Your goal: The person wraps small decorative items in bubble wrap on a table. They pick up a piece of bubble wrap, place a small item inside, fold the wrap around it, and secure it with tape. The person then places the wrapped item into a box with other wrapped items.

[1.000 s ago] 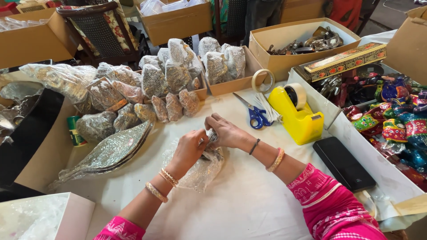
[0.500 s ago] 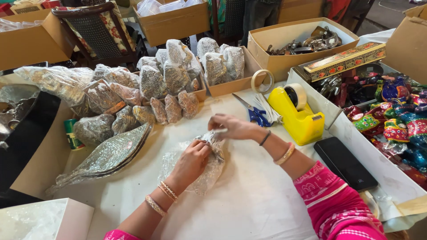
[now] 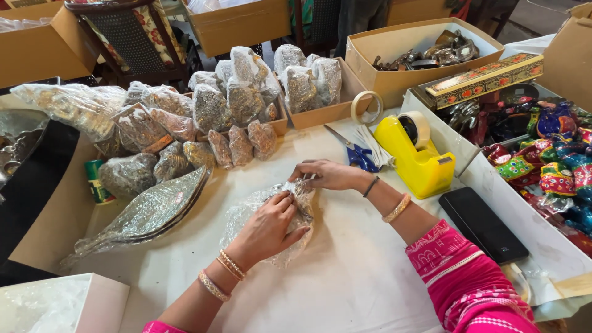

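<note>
A lumpy parcel in clear bubble wrap (image 3: 246, 213) lies on the white table (image 3: 345, 277) in front of me. My left hand (image 3: 268, 228) presses flat on top of it, fingers spread over the wrap. My right hand (image 3: 327, 174) pinches the wrap's far upper end, fingers closed on the plastic. Both wrists carry bangles, and pink sleeves cover my arms.
Several wrapped bundles (image 3: 213, 111) pile up at the back left, with a leaf-shaped wrapped tray (image 3: 148, 213) beside them. A yellow tape dispenser (image 3: 419, 157), blue scissors (image 3: 354, 151) and a tape roll (image 3: 365, 106) sit to the right. A black phone (image 3: 484, 225) lies near colourful items (image 3: 549, 166) in a white box.
My hands have lowered the parcel onto the table. My left hand slid from gripping its end to pressing on top, while my right hand stayed at the far end.
</note>
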